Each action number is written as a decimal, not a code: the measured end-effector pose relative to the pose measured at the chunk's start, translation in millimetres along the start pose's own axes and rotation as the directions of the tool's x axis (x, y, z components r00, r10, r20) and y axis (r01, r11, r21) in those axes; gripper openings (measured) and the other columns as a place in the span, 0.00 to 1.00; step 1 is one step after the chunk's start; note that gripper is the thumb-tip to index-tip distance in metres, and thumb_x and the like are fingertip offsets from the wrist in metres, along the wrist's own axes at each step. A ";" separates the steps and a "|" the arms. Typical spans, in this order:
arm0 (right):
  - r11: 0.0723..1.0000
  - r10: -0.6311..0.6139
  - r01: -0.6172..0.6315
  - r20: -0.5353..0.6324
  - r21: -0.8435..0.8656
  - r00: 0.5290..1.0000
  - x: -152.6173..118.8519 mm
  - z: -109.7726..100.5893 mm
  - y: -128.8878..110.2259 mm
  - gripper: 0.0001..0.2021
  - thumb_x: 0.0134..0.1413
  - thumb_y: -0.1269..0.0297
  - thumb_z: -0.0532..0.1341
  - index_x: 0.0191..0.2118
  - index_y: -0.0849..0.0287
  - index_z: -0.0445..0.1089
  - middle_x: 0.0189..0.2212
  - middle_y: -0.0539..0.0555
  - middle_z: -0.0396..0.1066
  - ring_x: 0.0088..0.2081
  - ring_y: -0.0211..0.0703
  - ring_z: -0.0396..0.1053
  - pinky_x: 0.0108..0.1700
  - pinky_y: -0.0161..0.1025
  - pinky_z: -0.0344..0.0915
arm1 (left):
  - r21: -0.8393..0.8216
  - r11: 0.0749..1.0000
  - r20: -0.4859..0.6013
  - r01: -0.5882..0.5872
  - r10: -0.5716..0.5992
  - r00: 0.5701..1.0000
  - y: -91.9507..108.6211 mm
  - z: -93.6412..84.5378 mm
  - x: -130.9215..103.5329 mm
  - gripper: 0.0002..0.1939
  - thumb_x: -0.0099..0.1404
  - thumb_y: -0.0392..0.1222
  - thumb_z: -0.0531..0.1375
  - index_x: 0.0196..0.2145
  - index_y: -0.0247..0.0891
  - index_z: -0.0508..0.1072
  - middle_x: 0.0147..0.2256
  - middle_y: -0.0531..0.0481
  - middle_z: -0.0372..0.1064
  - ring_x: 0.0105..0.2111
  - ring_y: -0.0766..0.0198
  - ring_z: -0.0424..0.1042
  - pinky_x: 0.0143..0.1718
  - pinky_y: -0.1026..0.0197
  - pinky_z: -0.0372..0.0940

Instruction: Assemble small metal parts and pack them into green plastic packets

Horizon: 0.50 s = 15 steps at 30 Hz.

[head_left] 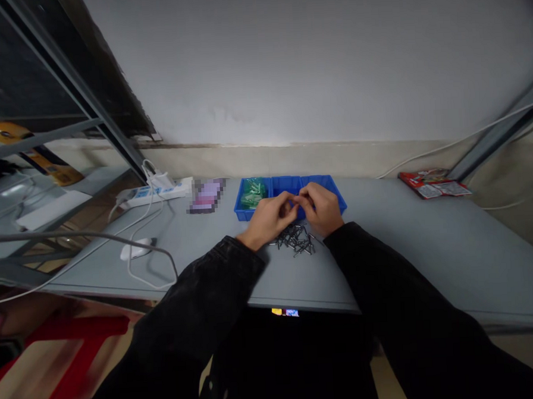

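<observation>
My left hand (271, 216) and my right hand (321, 207) meet fingertip to fingertip over the front of the blue bins. Both are closed in a pinch; whatever lies between the fingers is too small to make out. Just below them, a loose pile of metal screws (295, 239) lies on the grey table. The left blue bin (246, 215) holds small green pieces (252, 192), partly in a clear bag. Behind my hands, the middle blue bin (287, 183) and the right blue bin (318, 179) are partly covered.
On the left are a white power strip (159, 193) with plugged-in cables, a white mouse (137, 248) and a blurred-out phone (207, 195). A red packet (434, 183) lies at the right rear. Metal uprights flank the grey table (411, 227); a wall rises behind it.
</observation>
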State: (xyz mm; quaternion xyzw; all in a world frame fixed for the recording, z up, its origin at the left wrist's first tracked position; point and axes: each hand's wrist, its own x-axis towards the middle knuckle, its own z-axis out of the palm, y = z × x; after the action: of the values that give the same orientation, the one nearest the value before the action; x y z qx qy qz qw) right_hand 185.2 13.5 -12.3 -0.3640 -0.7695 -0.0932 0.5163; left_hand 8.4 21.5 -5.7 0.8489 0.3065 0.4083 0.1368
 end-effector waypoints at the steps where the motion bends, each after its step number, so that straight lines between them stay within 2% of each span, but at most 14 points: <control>1: 1.000 0.008 -0.008 0.003 0.006 1.000 0.0 -0.6 -0.7 0.13 0.71 0.60 0.53 0.35 0.58 0.65 0.29 0.52 0.67 0.31 0.41 0.63 0.35 0.39 0.60 | 0.000 1.000 -0.023 -0.008 0.008 1.000 0.1 -0.3 0.3 0.03 0.70 0.39 0.59 0.37 0.37 0.70 0.24 0.57 0.66 0.23 0.71 0.63 0.28 0.66 0.59; 4: 0.999 0.033 -0.033 0.038 0.004 0.999 0.3 -2.2 -2.2 0.13 0.72 0.60 0.50 0.38 0.59 0.67 0.31 0.53 0.69 0.34 0.42 0.66 0.39 0.40 0.62 | -0.020 1.000 -0.092 -0.018 0.016 0.996 -0.1 -1.9 1.5 0.03 0.71 0.38 0.58 0.39 0.36 0.70 0.29 0.54 0.70 0.27 0.70 0.67 0.30 0.67 0.64; 9: 0.999 0.016 -0.012 0.117 -0.034 0.993 0.3 -0.3 -3.3 0.11 0.70 0.64 0.52 0.44 0.59 0.70 0.36 0.56 0.71 0.39 0.45 0.69 0.43 0.43 0.66 | -0.066 0.998 -0.192 0.016 -0.028 0.981 -2.6 -3.9 2.6 0.05 0.72 0.40 0.57 0.42 0.36 0.70 0.36 0.49 0.75 0.34 0.68 0.74 0.33 0.66 0.68; 15: 0.998 0.034 -0.027 0.121 -0.058 0.992 -0.5 2.8 -1.3 0.11 0.70 0.65 0.52 0.46 0.59 0.70 0.37 0.56 0.72 0.39 0.45 0.69 0.43 0.43 0.67 | -0.079 0.997 -0.184 0.022 -0.036 0.982 -4.2 -4.0 2.5 0.06 0.73 0.41 0.57 0.44 0.37 0.71 0.40 0.48 0.76 0.36 0.67 0.76 0.37 0.64 0.71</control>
State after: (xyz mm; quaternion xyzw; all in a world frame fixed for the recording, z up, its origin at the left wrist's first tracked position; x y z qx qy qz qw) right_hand 182.4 13.8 -13.8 -0.3953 -0.7910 -0.0843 0.4593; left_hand 4.8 26.3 -3.7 0.7968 0.3143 0.4950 0.1460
